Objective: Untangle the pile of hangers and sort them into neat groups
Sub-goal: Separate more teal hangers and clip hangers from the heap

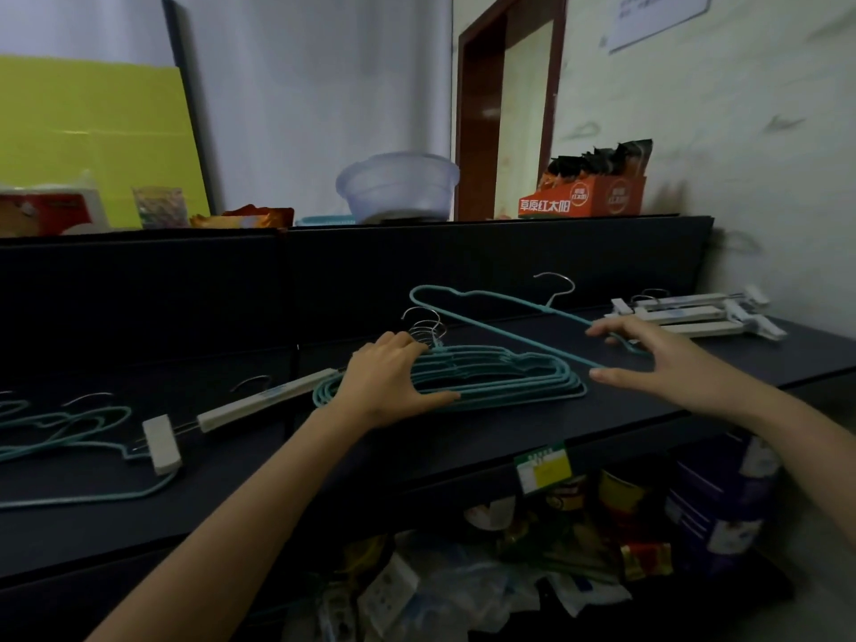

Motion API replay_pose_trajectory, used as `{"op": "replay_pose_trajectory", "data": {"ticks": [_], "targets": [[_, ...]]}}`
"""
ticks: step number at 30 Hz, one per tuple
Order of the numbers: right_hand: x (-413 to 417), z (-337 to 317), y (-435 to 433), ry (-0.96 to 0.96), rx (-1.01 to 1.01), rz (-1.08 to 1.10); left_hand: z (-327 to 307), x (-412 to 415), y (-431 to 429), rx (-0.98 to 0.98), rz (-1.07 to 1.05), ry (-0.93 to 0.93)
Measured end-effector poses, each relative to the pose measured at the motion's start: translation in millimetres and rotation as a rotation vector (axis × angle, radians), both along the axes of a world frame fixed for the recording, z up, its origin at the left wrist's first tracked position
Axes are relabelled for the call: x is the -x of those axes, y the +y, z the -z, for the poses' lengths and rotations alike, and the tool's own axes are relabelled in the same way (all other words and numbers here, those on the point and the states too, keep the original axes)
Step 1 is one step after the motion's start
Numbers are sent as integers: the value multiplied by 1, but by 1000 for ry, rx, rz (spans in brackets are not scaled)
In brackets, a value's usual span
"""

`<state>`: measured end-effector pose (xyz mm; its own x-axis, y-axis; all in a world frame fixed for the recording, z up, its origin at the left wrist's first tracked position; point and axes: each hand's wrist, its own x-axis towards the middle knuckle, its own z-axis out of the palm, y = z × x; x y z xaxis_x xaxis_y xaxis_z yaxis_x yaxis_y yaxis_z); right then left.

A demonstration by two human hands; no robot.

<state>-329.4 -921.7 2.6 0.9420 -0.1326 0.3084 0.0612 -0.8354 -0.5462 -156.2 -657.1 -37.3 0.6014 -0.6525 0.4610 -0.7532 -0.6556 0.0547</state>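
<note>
A neat stack of teal wire hangers point(500, 377) lies on the dark shelf top point(463, 437), hooks to the back. My left hand point(393, 382) rests flat on the stack's left part, fingers spread. A single teal hanger point(491, 317) is raised and tilted above the stack; my right hand point(657, 359) pinches its right end between the fingers. White clip hangers point(695, 312) are grouped at the far right. Another white clip hanger point(241, 405) and loose teal hangers point(69, 437) lie at the left.
A raised dark back panel point(370, 252) runs behind the shelf, with a clear plastic bowl point(398, 187), an orange snack box point(583, 196) and packets on top. Below the shelf's front edge sit a price tag point(542, 470) and bagged goods point(556, 549).
</note>
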Motion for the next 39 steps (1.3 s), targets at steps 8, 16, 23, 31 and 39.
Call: {"op": "replay_pose_trajectory", "data": {"ticks": [8,16,23,31,39], "targets": [[-34,0,-16,60,20,-113,3,-14,-16,-76,17,48],[-87,-5,-18,129,-3,-271,-4,-18,-5,-133,-12,101],[-124,8,-15,149,-15,-401,-21,-17,56,-32,-86,154],[-137,19,-13,244,56,-535,-21,-1,99,91,-421,123],[-138,16,-11,176,189,-511,-3,35,105,127,-576,83]]}}
